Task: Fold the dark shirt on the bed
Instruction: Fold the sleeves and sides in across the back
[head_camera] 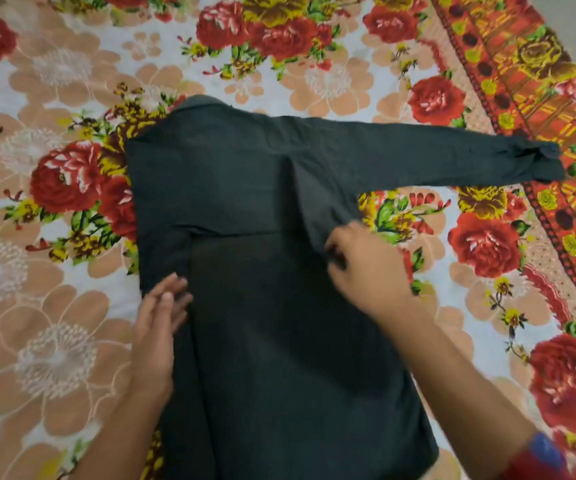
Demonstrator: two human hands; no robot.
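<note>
Folding looks roughly half done: the dark shirt (245, 209) lies flat, collar toward the top of the frame, in the middle of the floral bed (54, 341), its left edge apparently already turned in, while one sleeve (435, 157) stretches out toward the upper right. The right hand (366, 268) has its fingers (336, 252) pinched together on cloth at the shirt's right side below that sleeve, and the left hand (156, 327) hovers blurred at the left edge, fingers straight and slightly apart, holding nothing. Left to do, by my judgement: bring in the right side and sleeve, then fold the length up.
</note>
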